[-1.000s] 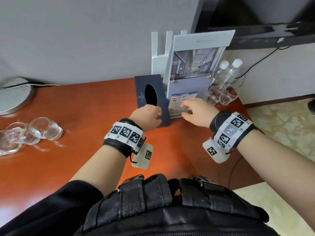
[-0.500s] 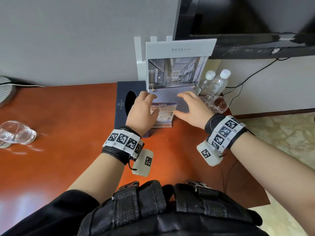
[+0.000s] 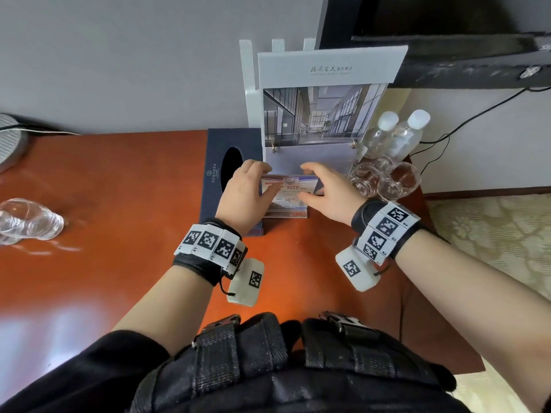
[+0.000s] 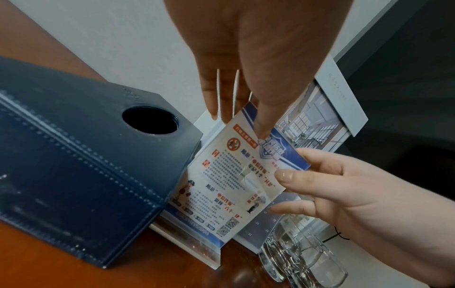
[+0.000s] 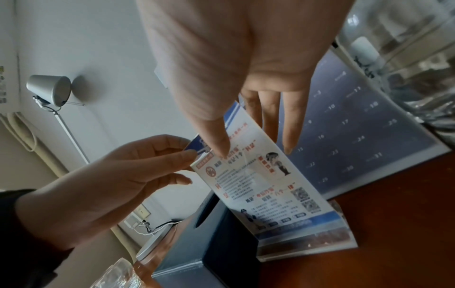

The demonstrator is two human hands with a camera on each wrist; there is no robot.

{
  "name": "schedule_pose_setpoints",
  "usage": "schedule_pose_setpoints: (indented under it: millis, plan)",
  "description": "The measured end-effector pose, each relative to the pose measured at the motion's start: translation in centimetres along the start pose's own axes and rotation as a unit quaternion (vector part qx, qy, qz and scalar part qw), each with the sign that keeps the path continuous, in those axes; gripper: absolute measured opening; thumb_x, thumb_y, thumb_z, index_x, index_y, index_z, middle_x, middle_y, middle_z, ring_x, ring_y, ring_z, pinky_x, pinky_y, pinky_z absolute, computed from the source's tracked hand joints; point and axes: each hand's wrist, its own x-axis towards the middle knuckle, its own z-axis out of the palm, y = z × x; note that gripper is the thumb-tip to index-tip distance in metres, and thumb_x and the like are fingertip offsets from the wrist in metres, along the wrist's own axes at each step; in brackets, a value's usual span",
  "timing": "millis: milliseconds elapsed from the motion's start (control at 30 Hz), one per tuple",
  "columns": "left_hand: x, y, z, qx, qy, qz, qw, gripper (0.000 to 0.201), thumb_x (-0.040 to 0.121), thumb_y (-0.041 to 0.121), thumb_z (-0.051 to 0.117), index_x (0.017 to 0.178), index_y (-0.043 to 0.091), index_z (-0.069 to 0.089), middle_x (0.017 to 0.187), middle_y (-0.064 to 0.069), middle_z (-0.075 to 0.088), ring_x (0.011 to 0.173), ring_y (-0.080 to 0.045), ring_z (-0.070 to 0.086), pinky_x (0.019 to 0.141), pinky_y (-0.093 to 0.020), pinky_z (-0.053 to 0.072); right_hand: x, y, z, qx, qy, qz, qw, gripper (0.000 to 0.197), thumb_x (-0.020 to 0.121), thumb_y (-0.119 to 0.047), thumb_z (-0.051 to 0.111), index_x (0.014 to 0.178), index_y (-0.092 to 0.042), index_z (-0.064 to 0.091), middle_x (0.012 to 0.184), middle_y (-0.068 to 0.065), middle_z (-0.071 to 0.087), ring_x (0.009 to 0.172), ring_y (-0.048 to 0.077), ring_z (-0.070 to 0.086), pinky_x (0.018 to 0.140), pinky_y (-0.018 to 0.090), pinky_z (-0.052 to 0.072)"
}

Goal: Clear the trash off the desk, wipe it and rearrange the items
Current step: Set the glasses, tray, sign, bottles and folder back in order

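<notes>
A clear acrylic sign stand (image 3: pixel 286 194) with a printed card stands on the orange-brown desk (image 3: pixel 119 210), in front of a standing desk calendar (image 3: pixel 323 114). A navy tissue box (image 3: pixel 217 180) touches its left side. My left hand (image 3: pixel 264 177) pinches the sign's top left corner, thumb in front and fingers behind. My right hand (image 3: pixel 310 181) pinches its top right edge the same way. The left wrist view shows the sign (image 4: pixel 236 175) between both hands. In the right wrist view the sign (image 5: pixel 265 185) leans back toward the calendar (image 5: pixel 357 146).
Clear glasses (image 3: pixel 387 181) and two water bottles (image 3: pixel 399 135) crowd the desk's right end beside the calendar. More glasses (image 3: pixel 28 219) lie at the far left near a grey round base (image 3: pixel 9 144). A white router (image 3: pixel 253 84) and a dark screen (image 3: pixel 447 25) stand behind.
My left hand left the tissue box and moved right onto the sign's top. My right hand rose from the sign's lower part to its top edge. The view shifted right.
</notes>
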Motion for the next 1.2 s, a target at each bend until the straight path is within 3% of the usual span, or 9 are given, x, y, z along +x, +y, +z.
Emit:
schedule_pose_setpoints:
  millis: [133,267,367,600,700,800,967,1100,1200]
  plan:
    - [0.0,-0.2,0.0,0.001,-0.02,-0.015,1.0,0.028,0.092,0.025,0.057,0.112,0.005,0.057,0.11,-0.008,0.058,0.097,-0.022,0.056,0.079,-0.031,0.047,0.2,0.0,0.6,0.04,0.011,0.004,0.999,0.045,0.092,-0.021,0.06,0.134,-0.018,0.046,0.135,-0.001,0.051,0.09,0.03,0.065,0.093,0.038,0.047]
    - [0.0,-0.4,0.0,0.027,-0.028,-0.016,0.999,0.025,0.093,0.021,0.056,0.109,0.002,0.059,0.106,-0.011,0.062,0.1,-0.026,0.054,0.079,-0.029,0.042,0.4,0.2,0.7,0.032,0.024,-0.006,0.999,0.025,0.093,-0.019,0.056,0.117,-0.014,0.059,0.109,0.007,0.067,0.087,0.034,0.064,0.083,0.044,0.051]
    - [0.1,-0.3,-0.1,0.032,-0.039,-0.026,0.998,0.025,0.093,0.022,0.057,0.108,0.002,0.059,0.105,-0.011,0.062,0.099,-0.026,0.055,0.075,-0.025,0.039,0.3,0.2,0.6,0.032,0.025,-0.005,0.999,0.014,0.094,-0.021,0.056,0.104,-0.013,0.063,0.09,0.015,0.07,0.081,0.033,0.064,0.076,0.044,0.051]
    - [0.1,0.2,0.0,-0.001,-0.048,-0.025,0.999,0.02,0.09,0.019,0.061,0.098,0.001,0.062,0.093,-0.014,0.064,0.091,-0.028,0.058,0.075,-0.036,0.047,-0.6,0.5,0.2,0.034,0.039,-0.003,0.999,0.017,0.094,-0.024,0.056,0.103,-0.012,0.064,0.087,0.011,0.069,0.071,0.025,0.059,0.065,0.031,0.044]
    - [0.0,0.6,0.0,-0.03,-0.047,-0.028,0.998,0.019,0.089,0.019,0.063,0.095,0.001,0.063,0.091,-0.014,0.066,0.088,-0.028,0.059,0.075,-0.041,0.049,-1.1,0.6,-0.1,0.046,0.045,0.007,0.998,0.017,0.094,-0.025,0.056,0.103,-0.013,0.063,0.089,0.008,0.07,0.075,0.026,0.063,0.072,0.041,0.052]
    - [-0.1,1.1,-0.2,-0.066,-0.036,-0.04,0.996,0.019,0.089,0.02,0.064,0.096,0.003,0.064,0.093,-0.011,0.066,0.088,-0.022,0.059,0.076,-0.032,0.048,-1.6,0.3,-0.5,0.064,0.052,0.009,0.997,0.012,0.094,-0.024,0.056,0.099,-0.015,0.062,0.089,0.012,0.07,0.078,0.028,0.067,0.076,0.05,0.053]
    - [0.0,2.4,-1.4,-0.129,-0.003,-0.057,0.99,0.018,0.087,0.022,0.066,0.096,0.006,0.063,0.089,-0.001,0.061,0.078,-0.008,0.054,0.065,-0.004,0.038,-2.1,-0.9,-1.8,0.097,0.09,-0.001,0.991,0.014,0.094,-0.022,0.057,0.103,-0.013,0.061,0.09,0.018,0.07,0.076,0.032,0.068,0.075,0.05,0.053]
    - [-0.1,3.2,-2.4,-0.175,0.029,-0.065,0.982,0.015,0.085,0.025,0.068,0.087,0.013,0.06,0.081,0.006,0.058,0.075,-0.007,0.052,0.065,-0.008,0.04,-2.5,-2.2,-2.7,0.139,0.113,-0.015,0.984,0.007,0.093,-0.02,0.059,0.1,-0.019,0.058,0.092,0.021,0.069,0.078,0.032,0.068,0.073,0.045,0.057]
    - [-0.4,3.5,-2.9,-0.205,0.05,-0.062,0.976,0.019,0.085,0.027,0.069,0.083,0.01,0.059,0.087,-0.008,0.065,0.079,-0.016,0.058,0.069,-0.017,0.044,-2.8,-3.0,-3.1,0.162,0.137,-0.03,0.977,0.008,0.092,-0.018,0.061,0.098,-0.019,0.057,0.092,0.01,0.069,0.076,0.021,0.069,0.068,0.031,0.059]
